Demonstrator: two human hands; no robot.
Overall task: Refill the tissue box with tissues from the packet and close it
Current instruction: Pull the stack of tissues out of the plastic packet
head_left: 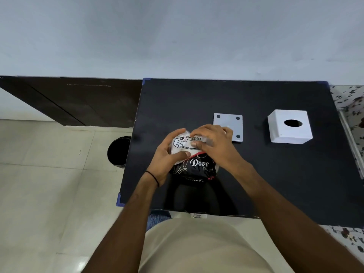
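Observation:
Both hands hold a plastic tissue packet [194, 164], black and white with "Dove" printed on it, above the middle of the black table [275, 174]. My left hand [167, 156] grips its left side, thumb across the front. My right hand [214, 142] pinches the packet's upper white end. The white cube-shaped tissue box [289, 127], with an oval hole on its upward face, stands apart at the right. Its flat white base plate [228, 123], with dark corner holes, lies just beyond my right hand.
A black waste bin [118, 151] stands on the tiled floor left of the table. A dark wooden panel [78, 99] runs along the wall at the left. Floral fabric [350, 107] borders the table's right edge.

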